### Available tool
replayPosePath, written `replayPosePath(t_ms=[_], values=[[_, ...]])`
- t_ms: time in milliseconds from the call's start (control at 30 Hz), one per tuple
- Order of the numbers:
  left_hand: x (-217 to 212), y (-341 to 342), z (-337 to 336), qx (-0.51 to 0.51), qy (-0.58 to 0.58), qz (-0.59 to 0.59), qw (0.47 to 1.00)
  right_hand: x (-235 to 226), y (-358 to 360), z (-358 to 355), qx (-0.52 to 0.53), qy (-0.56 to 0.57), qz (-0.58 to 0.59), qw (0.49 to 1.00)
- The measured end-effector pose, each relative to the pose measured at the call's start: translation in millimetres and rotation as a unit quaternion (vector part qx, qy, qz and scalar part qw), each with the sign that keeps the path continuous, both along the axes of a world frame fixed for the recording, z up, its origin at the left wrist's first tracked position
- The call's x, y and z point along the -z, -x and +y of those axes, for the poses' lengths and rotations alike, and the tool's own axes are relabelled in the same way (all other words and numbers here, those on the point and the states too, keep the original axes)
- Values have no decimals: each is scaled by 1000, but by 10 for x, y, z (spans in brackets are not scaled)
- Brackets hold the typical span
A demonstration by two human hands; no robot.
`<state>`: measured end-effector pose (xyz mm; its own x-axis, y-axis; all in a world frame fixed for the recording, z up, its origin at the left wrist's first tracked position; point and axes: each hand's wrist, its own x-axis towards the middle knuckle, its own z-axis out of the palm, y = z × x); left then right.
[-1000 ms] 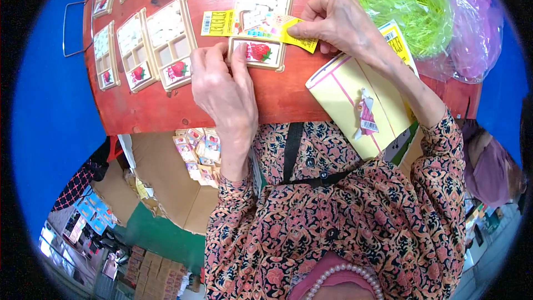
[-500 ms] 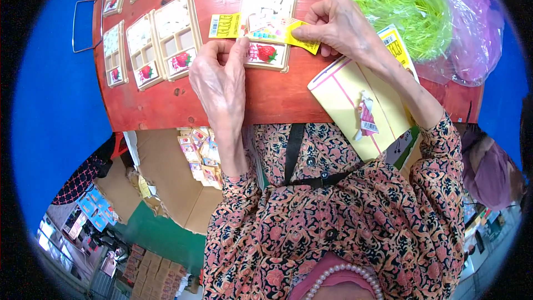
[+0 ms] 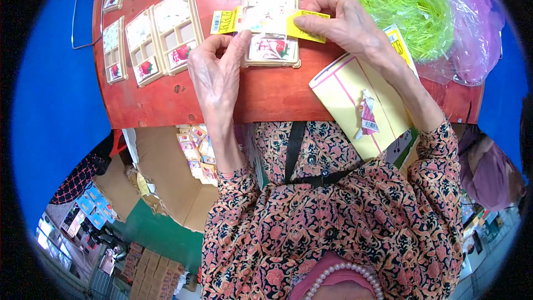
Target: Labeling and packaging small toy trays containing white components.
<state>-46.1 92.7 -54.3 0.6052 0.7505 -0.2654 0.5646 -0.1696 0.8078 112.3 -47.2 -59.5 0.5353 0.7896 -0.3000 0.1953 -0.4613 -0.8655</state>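
Between my two hands a printed sticker strip (image 3: 308, 25) with yellow ends and a pale, see-through-looking middle is stretched across a small beige tray (image 3: 294, 55). The tray holds rows of white pieces at its far part and a strawberry-printed packet (image 3: 272, 48) at its near part. My left hand (image 3: 216, 75) is closed, thumb and finger pinching the strip close to its left yellow end. My right hand (image 3: 352, 30) pinches the right yellow end between thumb and forefinger. Whether the strip's middle touches the tray I cannot tell.
Similar trays (image 3: 165, 36) with white pieces and strawberry packets line the red table (image 3: 183, 103) at left and far side. A clear bag of green plastic sticks (image 3: 400, 11) sits at right. Folded yellow paper (image 3: 338, 105) bears a crumpled wrapper (image 3: 366, 114). Below left stands a cardboard box (image 3: 166, 166).
My right hand has risen slightly, bringing the strip's right end up so the strip lies straighter across the tray. My left hand has shifted slightly up and left.
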Motion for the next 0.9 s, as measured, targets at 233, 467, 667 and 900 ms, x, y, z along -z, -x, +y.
replayPosePath(t_ms=[233,467,667,900], values=[[-47,-26,-190,67,-166,7,984,18,-32,-18,-11,16,-48,999],[-53,-7,-194,51,-136,-10,989,-17,1,-14,10,34,-27,999],[-170,-21,-229,45,-83,39,995,40,-2,13,40,23,-5,999],[-125,69,-504,71,-273,69,957,14,7,-18,39,22,19,999]])
